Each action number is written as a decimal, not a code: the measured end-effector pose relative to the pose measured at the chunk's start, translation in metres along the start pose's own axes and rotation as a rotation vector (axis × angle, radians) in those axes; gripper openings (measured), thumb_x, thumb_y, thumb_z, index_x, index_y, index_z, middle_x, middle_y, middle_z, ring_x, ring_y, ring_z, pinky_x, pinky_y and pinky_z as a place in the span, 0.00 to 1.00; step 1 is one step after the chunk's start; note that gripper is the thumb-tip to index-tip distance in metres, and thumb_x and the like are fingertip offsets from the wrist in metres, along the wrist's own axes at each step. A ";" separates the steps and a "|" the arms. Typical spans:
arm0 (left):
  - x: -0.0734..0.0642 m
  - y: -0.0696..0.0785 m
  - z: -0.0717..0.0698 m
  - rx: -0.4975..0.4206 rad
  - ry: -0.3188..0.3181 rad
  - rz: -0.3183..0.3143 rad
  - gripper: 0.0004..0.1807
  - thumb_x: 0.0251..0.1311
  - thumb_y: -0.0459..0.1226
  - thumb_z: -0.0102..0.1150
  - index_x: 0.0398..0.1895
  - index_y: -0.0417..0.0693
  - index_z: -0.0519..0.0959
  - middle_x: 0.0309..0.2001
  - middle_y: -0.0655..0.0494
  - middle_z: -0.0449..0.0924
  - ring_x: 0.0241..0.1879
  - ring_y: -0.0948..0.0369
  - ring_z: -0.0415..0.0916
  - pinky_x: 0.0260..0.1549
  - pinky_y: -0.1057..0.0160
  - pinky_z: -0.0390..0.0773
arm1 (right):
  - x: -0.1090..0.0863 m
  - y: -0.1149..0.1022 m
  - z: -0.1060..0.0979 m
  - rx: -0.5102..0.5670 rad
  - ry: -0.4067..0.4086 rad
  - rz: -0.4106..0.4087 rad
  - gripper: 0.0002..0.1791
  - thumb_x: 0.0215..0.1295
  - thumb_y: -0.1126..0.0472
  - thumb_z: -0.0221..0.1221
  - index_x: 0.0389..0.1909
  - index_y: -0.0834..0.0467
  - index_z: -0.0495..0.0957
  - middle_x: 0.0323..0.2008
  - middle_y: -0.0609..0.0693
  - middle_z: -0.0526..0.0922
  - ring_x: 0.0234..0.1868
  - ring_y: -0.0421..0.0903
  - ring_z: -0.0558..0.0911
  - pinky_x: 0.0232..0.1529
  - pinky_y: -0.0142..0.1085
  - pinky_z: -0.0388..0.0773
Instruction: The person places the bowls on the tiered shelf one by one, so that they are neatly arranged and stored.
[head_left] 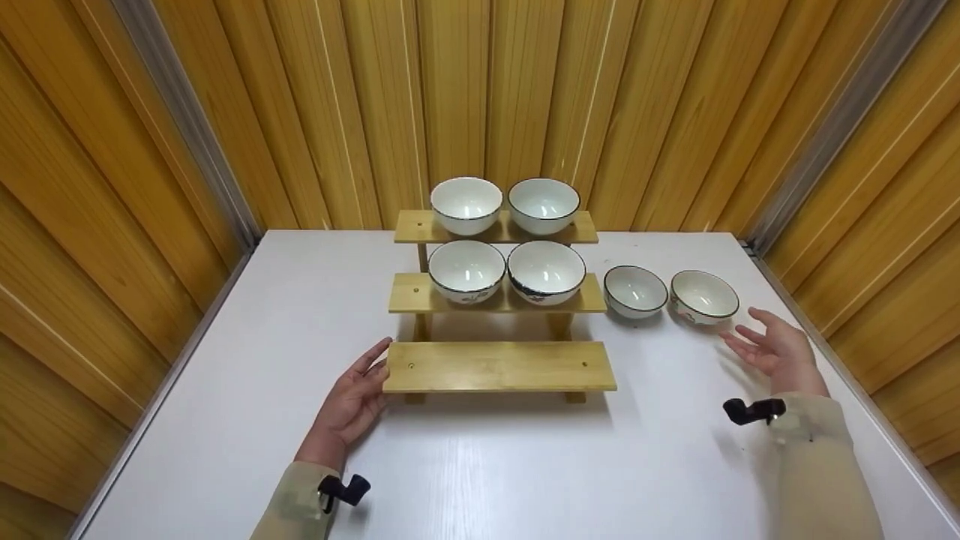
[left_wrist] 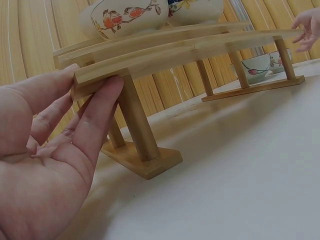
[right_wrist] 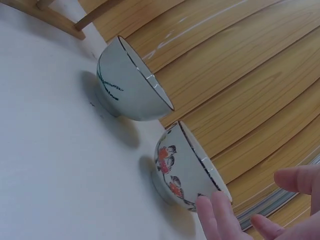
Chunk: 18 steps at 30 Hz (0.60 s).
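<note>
A three-step wooden display stand (head_left: pixel 499 366) stands on the white table, two white bowls on its top step and two on the middle one; the bottom step is bare. At the left end of that bottom step, my left hand (head_left: pixel 355 401) grips the board, one finger under its edge (left_wrist: pixel 107 97). To the right of the stand, a bowl with a green plant motif (right_wrist: pixel 125 87) sits beside a bowl with red birds (right_wrist: pixel 182 167). My right hand (head_left: pixel 776 349) is at the near right side of the bird bowl, fingers spread and palm holding nothing.
Wood-patterned panels (head_left: pixel 450 97) close off the back and both sides of the white table (head_left: pixel 247 360), with metal posts (head_left: pixel 191 120) at the corners. The upper bowls (head_left: pixel 466 206) stand close to the back panel.
</note>
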<state>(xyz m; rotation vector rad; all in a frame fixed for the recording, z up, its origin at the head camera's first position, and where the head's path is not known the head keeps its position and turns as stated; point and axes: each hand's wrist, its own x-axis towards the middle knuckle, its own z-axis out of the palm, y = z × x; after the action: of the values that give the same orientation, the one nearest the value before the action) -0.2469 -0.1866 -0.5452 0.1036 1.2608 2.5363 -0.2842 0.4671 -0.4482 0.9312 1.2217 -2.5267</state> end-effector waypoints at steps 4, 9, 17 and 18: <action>0.000 0.000 0.000 0.000 0.003 0.000 0.36 0.75 0.26 0.49 0.82 0.47 0.51 0.64 0.54 0.75 0.57 0.60 0.82 0.53 0.65 0.85 | 0.010 0.005 -0.001 0.049 -0.032 0.040 0.53 0.74 0.56 0.61 0.78 0.21 0.31 0.76 0.50 0.57 0.48 0.60 0.88 0.66 0.44 0.78; 0.001 -0.001 0.001 0.010 0.022 -0.002 0.35 0.75 0.27 0.50 0.82 0.48 0.53 0.64 0.53 0.74 0.57 0.59 0.82 0.52 0.65 0.85 | 0.020 0.013 0.001 0.156 -0.074 0.046 0.52 0.73 0.58 0.63 0.77 0.19 0.37 0.82 0.47 0.47 0.70 0.62 0.75 0.73 0.46 0.71; 0.001 -0.001 0.001 0.023 0.016 -0.009 0.36 0.76 0.27 0.49 0.83 0.48 0.50 0.66 0.53 0.72 0.59 0.59 0.81 0.54 0.65 0.85 | 0.037 0.016 0.008 0.269 -0.083 0.063 0.49 0.75 0.59 0.59 0.77 0.19 0.38 0.83 0.43 0.40 0.78 0.59 0.64 0.74 0.49 0.67; 0.001 0.000 0.000 0.028 0.016 -0.009 0.37 0.76 0.27 0.49 0.83 0.48 0.50 0.66 0.54 0.72 0.59 0.59 0.81 0.54 0.65 0.85 | 0.039 0.016 0.009 0.276 -0.082 0.062 0.49 0.75 0.60 0.59 0.77 0.19 0.39 0.83 0.42 0.40 0.78 0.58 0.64 0.74 0.49 0.67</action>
<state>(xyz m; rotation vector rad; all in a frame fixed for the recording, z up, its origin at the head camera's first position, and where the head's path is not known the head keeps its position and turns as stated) -0.2478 -0.1856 -0.5454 0.0837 1.3009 2.5174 -0.3124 0.4537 -0.4777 0.8938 0.8214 -2.6982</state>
